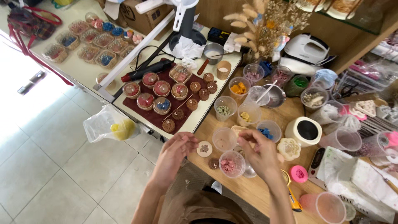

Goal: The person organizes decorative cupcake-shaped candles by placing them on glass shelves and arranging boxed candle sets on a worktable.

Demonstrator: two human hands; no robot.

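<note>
My left hand (176, 151) hovers over the near edge of the wooden table (265, 188), fingers loosely curled, just left of a small round beige disc (204, 149). My right hand (259, 151) is raised beside it, fingertips pinched together above a clear plastic cup (224, 139). Whether something tiny sits between those fingers I cannot tell. Just below my hands stands a clear cup of pink pieces (231, 164), with a small brown round piece (213, 163) next to it.
Several clear cups with coloured bits crowd the table. A dark red mat (137, 105) on a white board holds domed containers and brown round pieces. A white cylinder (306, 131), a pink lid (298, 174), a lighter (292, 195) and dried flowers (265, 23) stand around.
</note>
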